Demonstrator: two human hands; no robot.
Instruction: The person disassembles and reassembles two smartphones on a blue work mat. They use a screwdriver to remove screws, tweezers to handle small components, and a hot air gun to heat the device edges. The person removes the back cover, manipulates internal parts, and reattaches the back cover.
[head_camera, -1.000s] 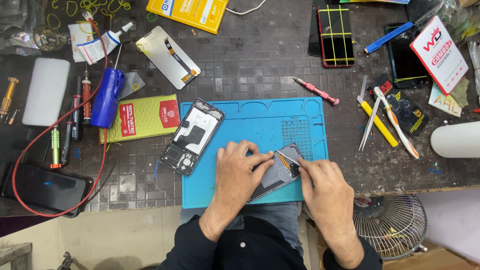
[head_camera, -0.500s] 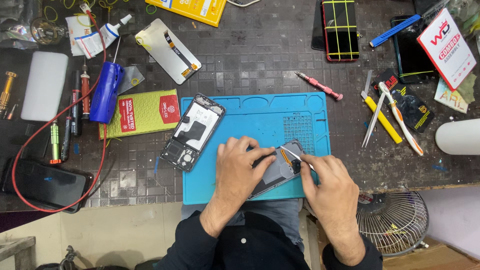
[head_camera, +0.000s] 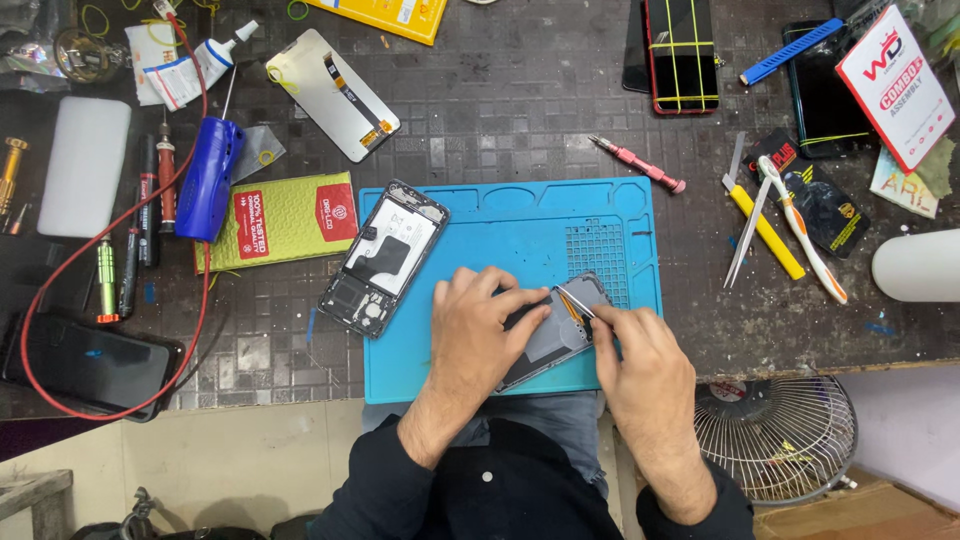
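Note:
A grey phone part (head_camera: 556, 330) lies on the blue work mat (head_camera: 520, 230) near its front edge. My left hand (head_camera: 478, 325) presses flat on the part's left side and holds it down. My right hand (head_camera: 640, 360) pinches a thin metal tool whose tip touches an orange strip at the part's upper right corner. An opened phone frame (head_camera: 385, 257) with its insides showing lies tilted at the mat's left edge, apart from both hands.
A red-pink screwdriver (head_camera: 640, 164), a yellow tool (head_camera: 765, 225), tweezers and a toothbrush lie right of the mat. A blue device (head_camera: 208, 180), green box (head_camera: 275, 218), red cable and dark phone (head_camera: 85, 365) are left. A small fan (head_camera: 785, 435) stands below the table edge.
Both hands stay on the phone part. My right hand's tool has shifted slightly along the part's upper right corner; the view has moved a little.

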